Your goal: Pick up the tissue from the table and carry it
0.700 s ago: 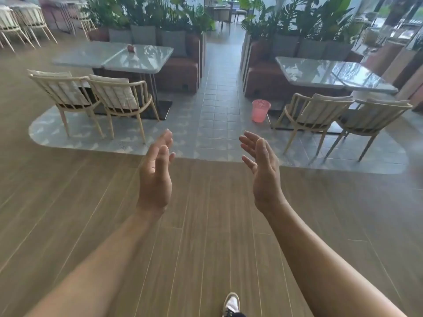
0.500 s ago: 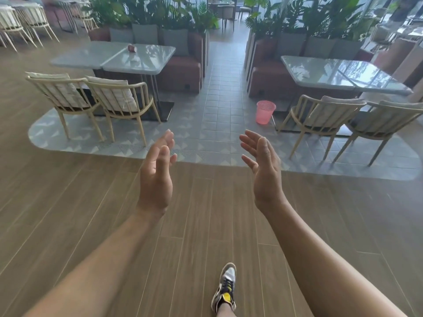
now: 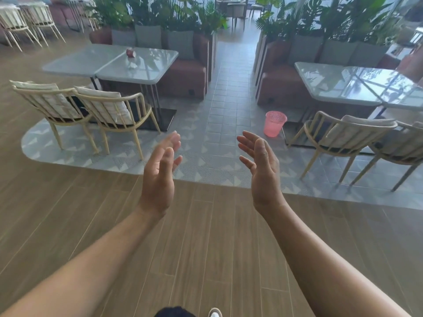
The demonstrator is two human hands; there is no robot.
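Chairs (image 3: 109,113) and pink bin (image 3: 274,124) stand beyond apparently empty hands (image 3: 158,177).

The white toe of a shoe (image 3: 214,313) is cut off by the bottom edge. The small dark red object (image 3: 130,53) on the left pale glass surface (image 3: 109,65) is too small to identify. The right pale wooden slat-backed chair (image 3: 398,147) runs off the right edge.
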